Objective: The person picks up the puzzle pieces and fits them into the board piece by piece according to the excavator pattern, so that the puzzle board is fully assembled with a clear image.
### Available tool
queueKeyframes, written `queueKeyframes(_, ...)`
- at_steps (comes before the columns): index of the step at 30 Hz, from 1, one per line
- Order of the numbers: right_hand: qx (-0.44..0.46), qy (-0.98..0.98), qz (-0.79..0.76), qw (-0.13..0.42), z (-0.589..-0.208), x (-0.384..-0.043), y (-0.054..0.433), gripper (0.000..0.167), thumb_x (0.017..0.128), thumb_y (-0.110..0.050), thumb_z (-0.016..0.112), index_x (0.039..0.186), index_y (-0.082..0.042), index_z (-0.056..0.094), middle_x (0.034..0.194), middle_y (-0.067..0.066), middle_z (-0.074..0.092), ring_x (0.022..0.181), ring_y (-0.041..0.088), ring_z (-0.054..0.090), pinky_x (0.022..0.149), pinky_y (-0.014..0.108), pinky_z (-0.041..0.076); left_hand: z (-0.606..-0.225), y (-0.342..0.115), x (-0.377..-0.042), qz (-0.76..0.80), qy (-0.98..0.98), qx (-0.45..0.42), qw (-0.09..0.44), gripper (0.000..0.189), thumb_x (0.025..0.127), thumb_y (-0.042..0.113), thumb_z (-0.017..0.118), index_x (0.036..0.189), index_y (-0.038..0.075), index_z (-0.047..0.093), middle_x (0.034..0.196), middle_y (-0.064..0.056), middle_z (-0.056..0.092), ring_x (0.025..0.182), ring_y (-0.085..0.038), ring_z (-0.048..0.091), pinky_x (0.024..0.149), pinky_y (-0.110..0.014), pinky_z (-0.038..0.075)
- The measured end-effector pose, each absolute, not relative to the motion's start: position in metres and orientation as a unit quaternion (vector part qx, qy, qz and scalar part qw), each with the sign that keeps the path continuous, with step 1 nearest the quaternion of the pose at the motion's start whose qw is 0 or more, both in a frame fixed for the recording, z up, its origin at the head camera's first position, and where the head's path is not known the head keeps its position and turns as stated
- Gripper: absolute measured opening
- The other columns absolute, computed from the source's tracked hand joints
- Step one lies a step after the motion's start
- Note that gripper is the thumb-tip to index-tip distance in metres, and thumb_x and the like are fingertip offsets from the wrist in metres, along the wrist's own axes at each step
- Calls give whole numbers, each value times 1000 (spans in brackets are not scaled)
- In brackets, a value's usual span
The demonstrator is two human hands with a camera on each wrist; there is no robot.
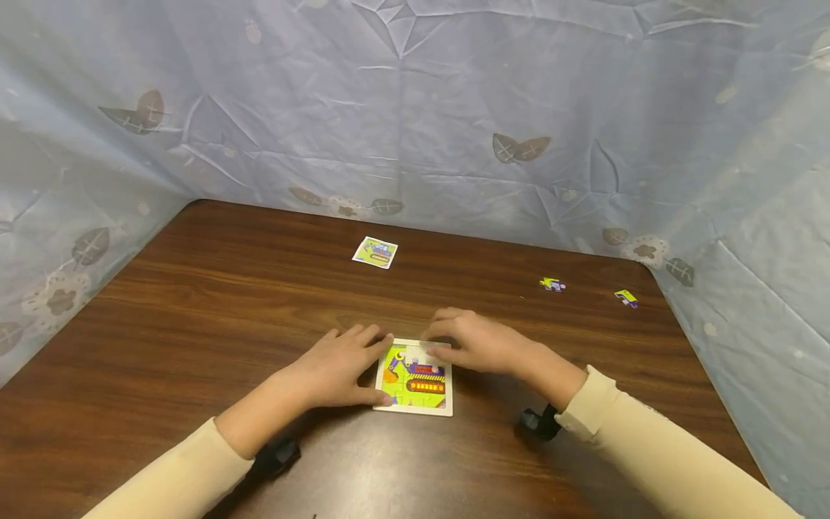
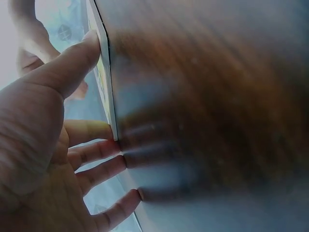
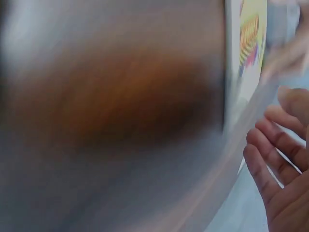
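A small square jigsaw puzzle [image 1: 415, 376] with a pale frame lies on the table, showing an orange, purple and red excavator on green. Along its top, a pale patch without picture shows beside the right fingertips. My left hand [image 1: 340, 367] rests at its left side, thumb on the lower left corner and index finger at the upper left one. In the left wrist view its other fingertips [image 2: 133, 194] meet the tabletop. My right hand [image 1: 480, 342] is over the upper right corner, slightly blurred, fingers loosely bent; the right wrist view shows nothing in them.
Two loose jigsaw pieces, one yellow and lilac [image 1: 552, 285] and one yellow and purple [image 1: 626, 298], lie at the back right of the brown wooden table [image 1: 214, 303]. A picture card [image 1: 375, 252] of a similar excavator lies at the back. A patterned grey-blue cloth [image 1: 441, 130] hangs behind.
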State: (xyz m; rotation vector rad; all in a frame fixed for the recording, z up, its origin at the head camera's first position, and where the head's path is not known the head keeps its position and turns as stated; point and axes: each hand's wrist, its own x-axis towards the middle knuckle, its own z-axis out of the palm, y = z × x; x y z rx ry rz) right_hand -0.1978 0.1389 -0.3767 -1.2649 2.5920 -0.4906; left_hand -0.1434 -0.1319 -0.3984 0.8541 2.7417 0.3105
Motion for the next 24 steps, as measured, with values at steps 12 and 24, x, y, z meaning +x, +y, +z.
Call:
queueKeyframes(12,-237,955,-177,-13,-384,-256,301,30,99,-17,73,119,6,69,114,23,71,106,41,70,92,58,57,-399,-133,-143,110,941,294,129,99,86,68,75,162,12,41,161,-11,46,151,-40,42,118,-72,36)
queueKeyframes(24,-153,971,-182,21,-395,-277,339,41,102,-20,69,129,10,62,125,33,63,110,49,65,96,64,51,-400,-134,-143,111,942,288,131,99,87,68,74,162,12,41,162,-11,45,153,-42,40,119,-73,34)
